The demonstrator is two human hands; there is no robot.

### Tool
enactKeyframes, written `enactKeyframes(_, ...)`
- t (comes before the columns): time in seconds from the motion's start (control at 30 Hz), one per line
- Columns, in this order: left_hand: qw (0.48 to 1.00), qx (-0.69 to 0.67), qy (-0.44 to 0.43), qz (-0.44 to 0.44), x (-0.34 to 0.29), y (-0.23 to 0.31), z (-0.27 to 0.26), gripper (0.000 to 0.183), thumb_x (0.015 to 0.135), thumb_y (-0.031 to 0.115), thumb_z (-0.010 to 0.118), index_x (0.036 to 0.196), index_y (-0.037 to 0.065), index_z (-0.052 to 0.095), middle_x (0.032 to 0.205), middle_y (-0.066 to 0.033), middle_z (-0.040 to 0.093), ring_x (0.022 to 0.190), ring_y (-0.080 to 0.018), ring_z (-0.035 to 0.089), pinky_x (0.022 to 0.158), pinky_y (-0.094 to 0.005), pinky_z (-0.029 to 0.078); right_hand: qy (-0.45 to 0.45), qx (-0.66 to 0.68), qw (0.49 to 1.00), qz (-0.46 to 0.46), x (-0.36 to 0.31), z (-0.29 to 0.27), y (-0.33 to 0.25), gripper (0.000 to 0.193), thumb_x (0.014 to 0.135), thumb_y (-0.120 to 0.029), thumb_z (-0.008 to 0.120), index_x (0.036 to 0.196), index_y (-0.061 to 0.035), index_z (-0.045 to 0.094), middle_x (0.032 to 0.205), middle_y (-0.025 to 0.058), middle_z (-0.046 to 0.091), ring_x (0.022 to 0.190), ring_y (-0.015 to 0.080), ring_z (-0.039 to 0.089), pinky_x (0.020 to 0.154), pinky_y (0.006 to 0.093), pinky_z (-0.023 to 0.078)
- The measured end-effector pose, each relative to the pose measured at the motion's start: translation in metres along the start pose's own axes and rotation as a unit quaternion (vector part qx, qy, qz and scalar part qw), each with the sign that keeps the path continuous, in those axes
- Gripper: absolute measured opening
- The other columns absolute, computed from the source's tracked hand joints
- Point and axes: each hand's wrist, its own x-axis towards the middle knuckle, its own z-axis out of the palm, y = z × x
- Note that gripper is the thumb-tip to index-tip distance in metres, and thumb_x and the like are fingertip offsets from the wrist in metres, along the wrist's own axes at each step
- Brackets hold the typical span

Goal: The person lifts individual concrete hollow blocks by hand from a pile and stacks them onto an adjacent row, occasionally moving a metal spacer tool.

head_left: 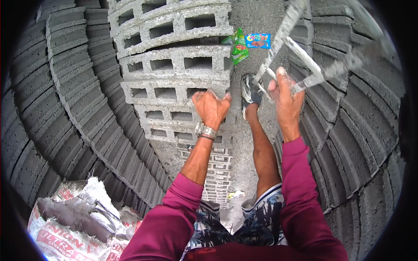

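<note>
My left hand (211, 108) is closed on the edge of a hollow concrete block (174, 92), its fingers curled at one of the block's holes; the fingertips are hidden. This grey block lies in a tall stack whose openings face me. To the right, my right hand (289, 98) grips a bar of a worn whitish-grey frame (283, 41) with crosspieces. The frame is tilted up and away, apart from the stack, and its far right part is blurred.
Rows of stacked concrete blocks rise on the left (74, 82) and right (335, 126). Green (239, 47) and blue (257, 41) wrappers lie beyond the stack. Torn cement bags (65, 239) sit at lower left. My shod foot (251, 91) stands on the narrow floor strip (252, 130).
</note>
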Motion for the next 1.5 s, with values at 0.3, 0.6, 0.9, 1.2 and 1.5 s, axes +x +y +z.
enactKeyframes(0.3, 1.0, -0.004, -0.002, 0.018, -0.001, 0.007, 0.012, 0.039, 0.071, 0.038, 0.075, 0.078, 0.0, 0.07, 0.08, -0.0174, 0.069, 0.089, -0.0305, 0.062, 0.1, -0.0422, 0.034, -0.082, 0.086, 0.986, -0.119, -0.006, 0.086, -0.112, 0.035, 0.101, -0.031, 0.055, 0.087, -0.002, 0.069, 0.058, -0.0002, 0.055, 0.053, 0.0063, 0.049, 0.047, 0.0247, 0.036)
enactKeyframes(0.6, 0.997, -0.073, 0.029, 0.028, -0.007, -0.009, 0.014, 0.044, 0.073, 0.04, 0.072, 0.087, -0.002, 0.067, 0.079, -0.0149, 0.068, 0.093, -0.0283, 0.06, 0.1, -0.0403, 0.033, -0.445, 0.224, 0.794, -0.348, -0.013, 0.199, -0.211, 0.028, 0.098, -0.03, 0.049, 0.096, -0.0041, 0.059, 0.073, 0.0015, 0.057, 0.055, 0.0121, 0.041, 0.049, 0.0264, 0.031)
enactKeyframes(0.9, 0.967, -0.225, 0.114, 0.044, -0.009, -0.016, 0.021, 0.041, 0.084, 0.037, 0.063, 0.1, 0.0, 0.067, 0.087, -0.0153, 0.068, 0.103, -0.0296, 0.057, 0.103, -0.0444, 0.031, -0.305, -0.149, 0.917, -0.211, -0.037, 0.3, -0.009, 0.053, 0.097, -0.048, 0.056, 0.072, -0.0014, 0.065, 0.061, 0.0048, 0.058, 0.058, 0.0117, 0.049, 0.057, 0.0326, 0.042)
enactKeyframes(1.2, 0.996, -0.051, 0.042, 0.053, -0.01, -0.011, 0.014, 0.038, 0.075, 0.038, 0.071, 0.081, 0.001, 0.068, 0.079, -0.0133, 0.068, 0.091, -0.0256, 0.058, 0.099, -0.0399, 0.032, -0.243, -0.014, 0.942, -0.232, -0.039, 0.208, -0.093, 0.03, 0.096, -0.029, 0.06, 0.084, -0.002, 0.065, 0.062, 0.0019, 0.056, 0.046, 0.0094, 0.047, 0.044, 0.0249, 0.036)
enactKeyframes(1.5, 0.995, -0.082, 0.029, 0.04, -0.009, -0.011, 0.013, 0.036, 0.069, 0.034, 0.076, 0.078, 0.0, 0.068, 0.076, -0.0143, 0.067, 0.086, -0.0268, 0.059, 0.096, -0.0394, 0.035, -0.329, 0.094, 0.88, -0.329, -0.043, 0.127, -0.147, 0.034, 0.105, -0.03, 0.04, 0.092, -0.0045, 0.059, 0.059, 0.0004, 0.044, 0.047, 0.0101, 0.039, 0.046, 0.0293, 0.033)
